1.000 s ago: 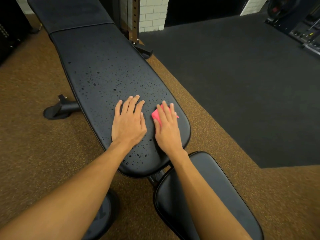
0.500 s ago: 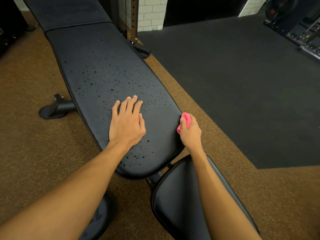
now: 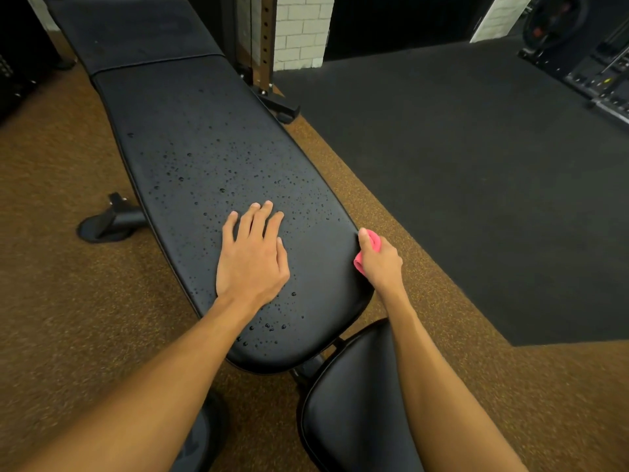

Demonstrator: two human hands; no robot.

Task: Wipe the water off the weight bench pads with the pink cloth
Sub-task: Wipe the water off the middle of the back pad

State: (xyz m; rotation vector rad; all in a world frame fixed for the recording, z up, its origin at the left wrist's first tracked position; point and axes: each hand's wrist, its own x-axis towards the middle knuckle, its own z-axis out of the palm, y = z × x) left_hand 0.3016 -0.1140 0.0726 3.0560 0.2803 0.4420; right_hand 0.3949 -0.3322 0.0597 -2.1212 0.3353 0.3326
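In right hand (image 3: 383,267), pink cloth (image 3: 375,240)

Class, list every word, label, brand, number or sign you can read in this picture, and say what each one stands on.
No text in this view can be read.
Back pad, seat pad and pink cloth: no print shows.
Weight plate, top right: reddish marks, too blurred to read.
Machine at the right edge: small pale marks, too small to read.

Dim, sharp, wide-angle edge distortion
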